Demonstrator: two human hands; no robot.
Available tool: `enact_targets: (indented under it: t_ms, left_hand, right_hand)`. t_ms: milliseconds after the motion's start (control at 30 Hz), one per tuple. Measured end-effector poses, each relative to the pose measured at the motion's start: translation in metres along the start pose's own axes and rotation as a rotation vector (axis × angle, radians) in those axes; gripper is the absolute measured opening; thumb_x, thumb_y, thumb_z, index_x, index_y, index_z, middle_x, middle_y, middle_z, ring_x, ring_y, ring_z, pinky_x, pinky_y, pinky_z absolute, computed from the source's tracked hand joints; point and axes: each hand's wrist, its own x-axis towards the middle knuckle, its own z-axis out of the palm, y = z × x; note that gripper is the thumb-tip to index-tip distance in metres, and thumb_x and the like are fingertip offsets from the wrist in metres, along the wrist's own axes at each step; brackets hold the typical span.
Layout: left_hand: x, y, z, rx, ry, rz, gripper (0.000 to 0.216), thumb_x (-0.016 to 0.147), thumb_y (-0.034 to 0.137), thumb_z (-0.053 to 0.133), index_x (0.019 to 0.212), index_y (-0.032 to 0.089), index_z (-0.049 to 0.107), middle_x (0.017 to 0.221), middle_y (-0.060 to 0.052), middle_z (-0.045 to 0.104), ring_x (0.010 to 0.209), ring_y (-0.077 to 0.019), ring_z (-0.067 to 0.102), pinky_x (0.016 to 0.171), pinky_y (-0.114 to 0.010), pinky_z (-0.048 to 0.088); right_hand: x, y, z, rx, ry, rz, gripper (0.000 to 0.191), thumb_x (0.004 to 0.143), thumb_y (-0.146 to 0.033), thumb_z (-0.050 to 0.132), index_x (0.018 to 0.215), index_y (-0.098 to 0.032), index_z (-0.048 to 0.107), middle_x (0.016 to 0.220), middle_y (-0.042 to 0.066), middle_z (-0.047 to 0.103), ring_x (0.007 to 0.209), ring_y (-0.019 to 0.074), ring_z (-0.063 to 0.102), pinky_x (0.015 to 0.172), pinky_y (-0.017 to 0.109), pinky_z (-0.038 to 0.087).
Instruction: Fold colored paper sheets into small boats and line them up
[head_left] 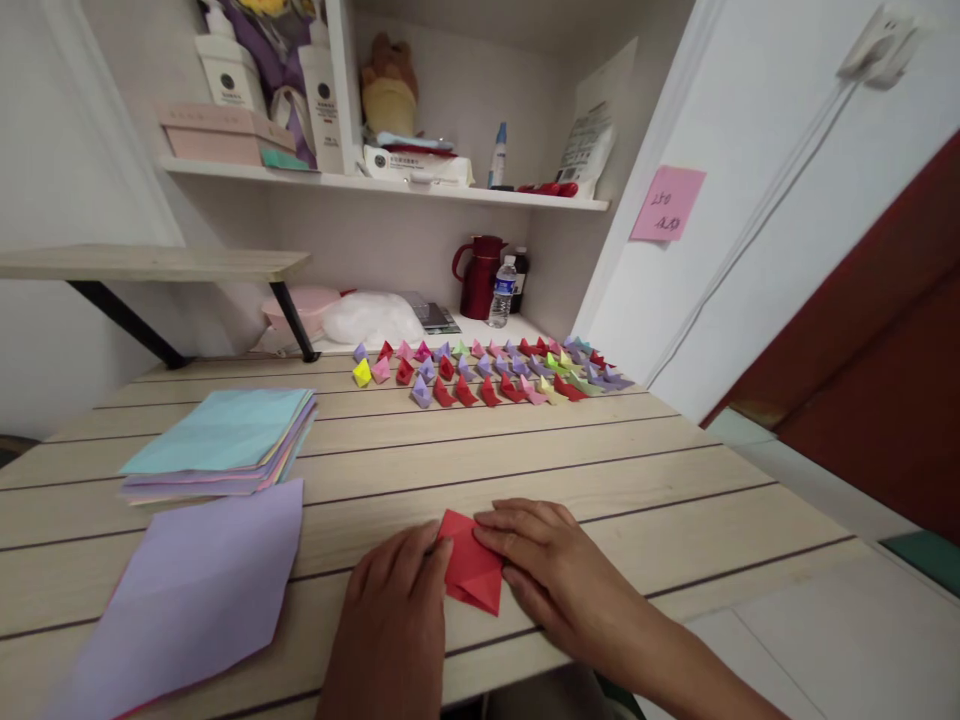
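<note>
- Red folded origami paper (472,570) lies on the plank-topped surface (637,490) right in front of me, between my two hands.
- My left hand (397,585) sits at its left edge, the thumb touching the paper; my right hand (551,565) lays its fingertips over the right side, thumb near the lower right edge. I cannot tell whether either one pinches the layers.
- As I judge it, the step is flattening a crease: I should line up the edges first, then press outward from the middle.
- The layers part slightly at the lower edge, so uneven pressure could skew them; one hand should anchor while the other smooths.
- The lilac sheet (202,580) and paper stack (225,430) lie to my left, leaving my elbows room.
</note>
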Motion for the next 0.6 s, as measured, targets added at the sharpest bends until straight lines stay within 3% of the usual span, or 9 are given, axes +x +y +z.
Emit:
enact_targets:
  t_ms: [200,367,600]
  left_hand:
    - [-0.009,0.001,-0.019,0.019,-0.001,0.150,0.047,0.076,0.006,0.047,0.118,0.019,0.064,0.117,-0.004,0.073,0.105,-0.0205,0.063,0.088,-0.037,0.045]
    - [-0.016,0.003,-0.022,-0.085,-0.038,0.059,0.043,0.079,0.008,0.048,0.117,0.021,0.064,0.113,-0.002,0.072,0.103,-0.0203,0.061,0.090,-0.039,0.044]
    - [-0.019,0.006,-0.019,-0.156,-0.038,-0.011,0.034,0.086,0.018,0.052,0.116,0.026,0.067,0.116,-0.002,0.071,0.104,-0.0225,0.062,0.087,-0.042,0.048]
  right_hand:
    - [-0.025,-0.016,-0.010,0.098,-0.102,-0.015,0.045,0.094,-0.039,0.061,0.137,-0.030,0.054,0.134,0.008,0.060,0.125,0.0263,0.050,0.107,0.044,0.039]
    - [-0.034,-0.018,-0.009,0.138,-0.131,-0.028,0.060,0.091,-0.052,0.061,0.144,-0.033,0.043,0.141,0.006,0.053,0.132,0.0260,0.042,0.111,0.043,0.033]
    - [-0.029,-0.023,-0.002,0.124,-0.039,0.025,0.038,0.092,-0.049,0.061,0.125,-0.029,0.059,0.129,0.007,0.060,0.122,0.0265,0.050,0.103,0.043,0.038]
